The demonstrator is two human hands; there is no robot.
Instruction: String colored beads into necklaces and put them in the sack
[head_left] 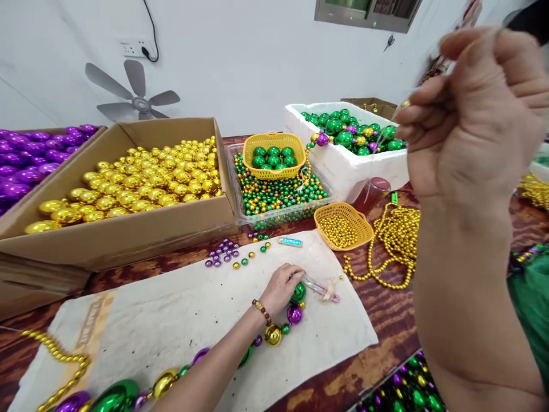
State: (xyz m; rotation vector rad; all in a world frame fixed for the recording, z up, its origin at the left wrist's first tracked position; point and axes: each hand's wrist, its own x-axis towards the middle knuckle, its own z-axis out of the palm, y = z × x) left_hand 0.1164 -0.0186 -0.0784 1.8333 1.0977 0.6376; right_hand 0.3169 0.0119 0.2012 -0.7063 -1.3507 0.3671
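My left hand (281, 289) is closed over the end of a strand of large beads on the cloth (171, 309), its fingers at a shiny green bead (298, 293). A purple bead (294, 313) and a gold bead (273, 335) follow along the strand, which passes under my forearm. Beside the fingertips lies a slender clear item with a pink end (321, 289); its kind is unclear. Raised at the upper right, my right hand (480, 103) is pinched. A tiny gold bead (405, 104) shows at its fingertips, and a faint thread seems to run down from there.
Loose small beads (225, 252) lie at the cloth's back edge. Behind stand a carton of gold balls (107, 246), a clear bin (283, 214), a yellow basket (364, 220) and a white foam box (343, 166). Gold bead strings (392, 240) lie at right.
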